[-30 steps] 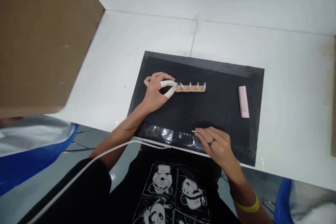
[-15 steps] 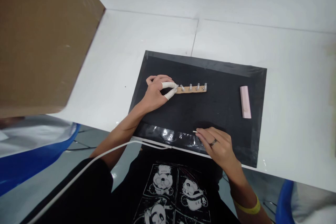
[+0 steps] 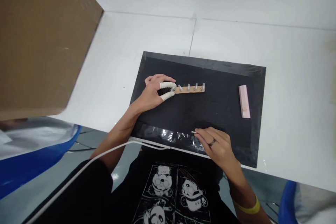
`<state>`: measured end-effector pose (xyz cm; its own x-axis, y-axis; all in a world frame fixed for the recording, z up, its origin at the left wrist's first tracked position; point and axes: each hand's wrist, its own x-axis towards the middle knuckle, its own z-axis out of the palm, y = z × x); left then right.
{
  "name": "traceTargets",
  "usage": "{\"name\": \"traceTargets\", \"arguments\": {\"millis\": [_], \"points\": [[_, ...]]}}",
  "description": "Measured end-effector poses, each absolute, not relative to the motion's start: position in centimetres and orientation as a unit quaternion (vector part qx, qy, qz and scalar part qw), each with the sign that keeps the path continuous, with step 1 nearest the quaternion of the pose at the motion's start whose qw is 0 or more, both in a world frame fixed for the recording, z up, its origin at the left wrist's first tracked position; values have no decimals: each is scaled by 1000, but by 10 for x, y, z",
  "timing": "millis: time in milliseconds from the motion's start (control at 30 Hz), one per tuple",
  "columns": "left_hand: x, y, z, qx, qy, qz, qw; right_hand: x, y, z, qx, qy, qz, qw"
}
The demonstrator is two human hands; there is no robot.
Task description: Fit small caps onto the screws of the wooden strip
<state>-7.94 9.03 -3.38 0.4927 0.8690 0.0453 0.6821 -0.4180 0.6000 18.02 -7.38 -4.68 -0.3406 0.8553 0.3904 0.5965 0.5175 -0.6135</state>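
Observation:
My left hand (image 3: 152, 92) wears white finger covers on thumb and index finger. Those two fingertips pinch the left end of a short tan strip (image 3: 183, 90), which lies on the black mat (image 3: 168, 112). Several small clear-grey pieces stand along the strip; one at the left end is partly hidden by my fingertips. Lower on the mat, my right hand (image 3: 216, 143), with a ring on one finger, is closed on a thin white stick (image 3: 193, 132). Only the stick's tip shows, pointing left.
A pink block (image 3: 244, 101) lies on the mat's right side. The mat rests on a white table (image 3: 294, 112). At the upper left stands a brown board (image 3: 47, 42). A white cable (image 3: 105, 152) crosses over my left forearm and along the table's front edge.
My left thumb and index finger have shifted slightly left at the strip's end, showing a little more of it. My right hand still holds the white stick in nearly the same place.

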Motion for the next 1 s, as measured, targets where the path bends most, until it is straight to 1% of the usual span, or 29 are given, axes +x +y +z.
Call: {"name": "traceTargets", "arguments": {"millis": [367,1000], "points": [[-78,92,-34,826,474,163,257,180,-73,-46,-453,-796,186,355],[-80,92,-42,833,455,218,228,181,-73,-47,-450,-792,201,361]]}}
